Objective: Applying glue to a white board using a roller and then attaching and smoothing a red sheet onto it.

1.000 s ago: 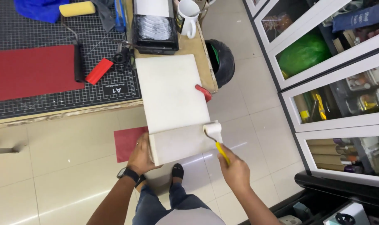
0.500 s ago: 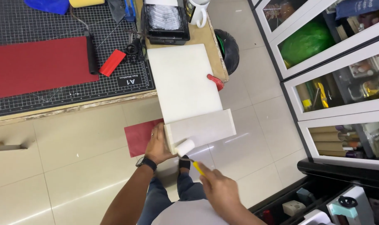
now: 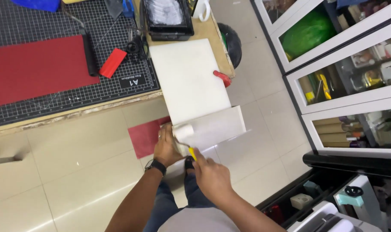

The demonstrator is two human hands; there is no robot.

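Gripping a yellow-handled paint roller (image 3: 183, 134) in closed right hand (image 3: 211, 176) fingers, left hand (image 3: 166, 147) fingers clasping the white board (image 3: 195, 92) edge

Workbench (image 3: 118, 103) carries cutting mat (image 3: 53, 99), white board (image 3: 187, 79)

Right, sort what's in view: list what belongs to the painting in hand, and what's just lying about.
In use:
paint roller in the right hand
white board, its near end steadied by the left hand
paint tray

Lying about:
red sheet
cutting mat
red-handled tool
white mug
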